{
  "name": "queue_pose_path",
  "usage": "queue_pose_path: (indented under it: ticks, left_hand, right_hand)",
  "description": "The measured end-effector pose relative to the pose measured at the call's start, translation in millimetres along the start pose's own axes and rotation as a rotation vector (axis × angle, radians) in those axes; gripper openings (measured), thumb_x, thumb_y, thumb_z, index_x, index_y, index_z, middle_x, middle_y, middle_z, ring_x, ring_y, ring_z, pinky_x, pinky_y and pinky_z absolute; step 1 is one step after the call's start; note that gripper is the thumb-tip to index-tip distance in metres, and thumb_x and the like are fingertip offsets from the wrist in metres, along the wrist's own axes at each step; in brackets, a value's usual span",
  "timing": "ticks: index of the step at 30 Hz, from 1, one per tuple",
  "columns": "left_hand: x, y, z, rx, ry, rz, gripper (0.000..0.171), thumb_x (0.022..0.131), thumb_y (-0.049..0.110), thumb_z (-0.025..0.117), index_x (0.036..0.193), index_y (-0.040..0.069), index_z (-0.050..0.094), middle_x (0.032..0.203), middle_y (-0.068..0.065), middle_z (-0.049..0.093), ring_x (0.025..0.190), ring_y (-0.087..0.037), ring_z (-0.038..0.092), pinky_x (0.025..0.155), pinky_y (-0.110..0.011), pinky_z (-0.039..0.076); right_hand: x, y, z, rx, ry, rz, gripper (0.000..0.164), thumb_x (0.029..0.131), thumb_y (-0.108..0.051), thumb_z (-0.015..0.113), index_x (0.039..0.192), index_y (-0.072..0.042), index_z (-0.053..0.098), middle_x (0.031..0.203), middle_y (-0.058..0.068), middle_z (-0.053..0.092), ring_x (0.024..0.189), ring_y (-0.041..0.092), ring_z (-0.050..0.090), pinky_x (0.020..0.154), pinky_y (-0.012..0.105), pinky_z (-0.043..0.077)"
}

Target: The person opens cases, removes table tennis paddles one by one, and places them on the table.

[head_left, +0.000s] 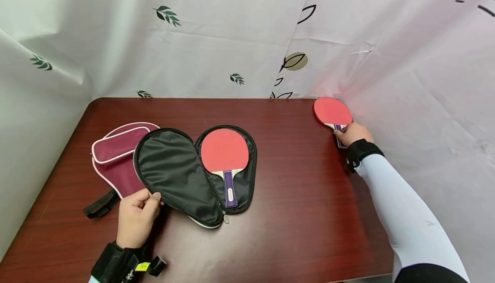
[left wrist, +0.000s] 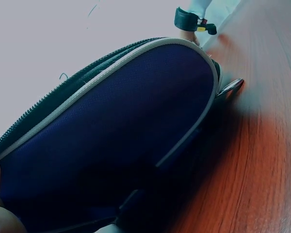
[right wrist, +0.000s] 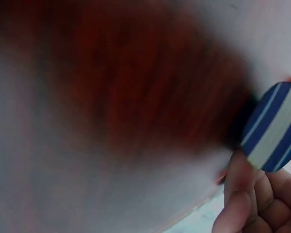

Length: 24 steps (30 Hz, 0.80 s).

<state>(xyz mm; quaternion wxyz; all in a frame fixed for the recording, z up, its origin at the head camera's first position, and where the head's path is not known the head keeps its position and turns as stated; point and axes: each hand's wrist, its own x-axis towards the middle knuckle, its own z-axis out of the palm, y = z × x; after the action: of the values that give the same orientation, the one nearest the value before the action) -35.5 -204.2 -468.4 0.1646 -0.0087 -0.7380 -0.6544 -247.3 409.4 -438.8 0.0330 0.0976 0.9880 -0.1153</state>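
My left hand pinches the lower left edge of the black-lined flap of an unzipped paddle case. A red table tennis paddle with a purple handle lies in the case's right half. In the left wrist view the flap's dark outer side and zip edge stand tilted above the table. At the table's far right corner, my right hand grips the handle of a second red paddle. The right wrist view shows that handle's striped butt end above my curled fingers.
A maroon case with white piping and a black strap lies at the left, partly covered by the flap. The brown table meets pale leaf-printed curtains at its back, left and right.
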Motion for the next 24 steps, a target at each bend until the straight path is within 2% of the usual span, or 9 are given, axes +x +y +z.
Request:
queue_pose_path:
  ticks: [7, 14, 17, 24]
  left_hand:
    - [-0.2, 1.4, 0.1, -0.007, -0.003, -0.007, 0.036, 0.101, -0.018, 0.056, 0.072, 0.001, 0.065, 0.049, 0.004, 0.042, 0.041, -0.004, 0.033, 0.037, -0.03, 0.022]
    - [-1.3, 2.5, 0.5, 0.034, -0.003, 0.003, 0.035, 0.1, -0.017, 0.058, 0.071, 0.001, 0.066, 0.05, 0.006, 0.042, 0.041, -0.004, 0.034, 0.037, -0.027, 0.025]
    - [-1.7, 5.0, 1.0, 0.057, 0.0, 0.0, 0.035, 0.101, -0.015, 0.059, 0.072, 0.002, 0.067, 0.05, 0.006, 0.043, 0.042, -0.004, 0.035, 0.038, -0.026, 0.027]
    - [-1.6, 4.8, 1.7, 0.081, 0.002, -0.012, 0.034, 0.101, -0.014, 0.06, 0.073, 0.002, 0.068, 0.05, 0.007, 0.043, 0.042, -0.004, 0.034, 0.038, -0.026, 0.027]
  right_hand:
    - [-1.8, 4.6, 2.6, 0.035, -0.001, 0.002, 0.046, 0.107, -0.039, 0.065, 0.08, -0.002, 0.072, 0.066, 0.01, 0.063, 0.074, 0.037, 0.061, 0.062, 0.043, 0.044]
    - [-4.6, 5.1, 3.7, 0.009, 0.036, 0.01, 0.047, 0.107, -0.04, 0.064, 0.078, -0.003, 0.071, 0.068, 0.012, 0.065, 0.074, 0.038, 0.062, 0.063, 0.045, 0.044]
    - [-6.7, 4.2, 4.7, -0.003, 0.066, 0.005, 0.048, 0.106, -0.041, 0.063, 0.073, -0.006, 0.066, 0.069, 0.012, 0.064, 0.075, 0.04, 0.062, 0.063, 0.047, 0.045]
    - [-16.6, -1.5, 3.8, -0.012, 0.134, -0.019, 0.052, 0.105, -0.041, 0.062, 0.063, -0.014, 0.048, 0.06, 0.004, 0.048, 0.069, 0.036, 0.056, 0.058, 0.044, 0.038]
